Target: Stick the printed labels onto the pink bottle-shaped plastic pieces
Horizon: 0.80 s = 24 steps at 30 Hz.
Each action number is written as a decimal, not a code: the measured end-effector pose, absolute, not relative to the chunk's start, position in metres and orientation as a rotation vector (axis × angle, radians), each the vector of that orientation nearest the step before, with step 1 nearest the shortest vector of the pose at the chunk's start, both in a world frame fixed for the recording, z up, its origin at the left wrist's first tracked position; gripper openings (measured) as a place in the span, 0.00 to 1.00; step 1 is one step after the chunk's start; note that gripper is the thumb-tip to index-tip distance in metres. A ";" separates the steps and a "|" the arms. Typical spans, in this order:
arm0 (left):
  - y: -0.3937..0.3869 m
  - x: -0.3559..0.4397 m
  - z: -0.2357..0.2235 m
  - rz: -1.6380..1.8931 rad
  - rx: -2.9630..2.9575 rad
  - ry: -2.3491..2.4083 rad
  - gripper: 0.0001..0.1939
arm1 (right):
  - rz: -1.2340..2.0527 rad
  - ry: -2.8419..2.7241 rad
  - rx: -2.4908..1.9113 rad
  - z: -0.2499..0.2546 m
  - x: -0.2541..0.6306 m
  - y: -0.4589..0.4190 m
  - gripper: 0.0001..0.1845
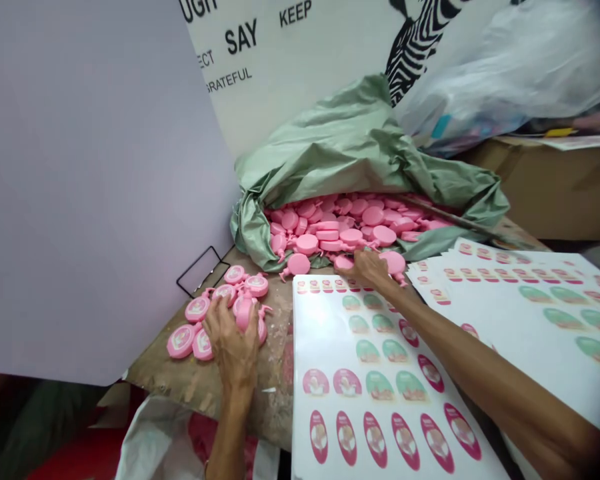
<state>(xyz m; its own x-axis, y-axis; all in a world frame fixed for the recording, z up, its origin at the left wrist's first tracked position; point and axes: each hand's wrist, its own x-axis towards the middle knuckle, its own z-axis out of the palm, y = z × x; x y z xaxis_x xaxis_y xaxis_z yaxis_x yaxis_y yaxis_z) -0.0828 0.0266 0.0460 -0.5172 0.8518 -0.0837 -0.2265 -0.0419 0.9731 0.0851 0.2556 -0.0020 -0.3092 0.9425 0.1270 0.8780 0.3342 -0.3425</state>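
Observation:
My left hand (234, 347) is over a group of pink round plastic pieces with printed stickers (182, 341) on the left of the table. Its fingers and thumb close around one pink piece (244, 312), tilted on edge. Further off, my right hand (369, 268) reaches across the sticker sheet (325, 333) to the mouth of a green sack (330, 153). The fingers there are bent onto a plain pink round piece (343, 263), partly covering it. Many more plain pink pieces (373, 215), with small curved tails, spill from the sack.
Further sticker sheets (520, 293) lie fanned out on the right. A black wire frame (200, 272) stands by the pale panel (95, 200) at the left. Behind on the right are a cardboard box (565, 190) and a clear plastic bag (520, 67). A white bag (153, 440) hangs below the table edge.

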 end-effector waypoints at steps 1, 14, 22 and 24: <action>0.032 -0.079 0.047 1.698 0.754 1.453 0.29 | 0.310 -2.304 -1.627 -0.001 0.082 0.257 0.34; 0.049 -0.016 0.014 1.664 1.023 1.612 0.24 | 1.154 -2.099 -1.067 0.022 0.098 0.118 0.30; 0.018 -0.014 0.000 1.475 0.567 1.192 0.20 | 0.431 -2.371 -1.016 -0.018 0.166 0.076 0.07; 0.016 -0.007 -0.005 1.463 0.547 1.178 0.19 | 0.326 -2.403 -0.945 -0.027 0.171 0.067 0.06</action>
<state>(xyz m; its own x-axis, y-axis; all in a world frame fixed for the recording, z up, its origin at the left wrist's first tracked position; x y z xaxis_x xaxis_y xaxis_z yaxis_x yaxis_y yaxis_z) -0.0074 0.0162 -0.0051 -0.2689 0.9245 -0.2702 -0.4615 0.1226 0.8786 0.1706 0.0667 -0.0267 -0.6130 0.6873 0.3897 0.5587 0.7258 -0.4012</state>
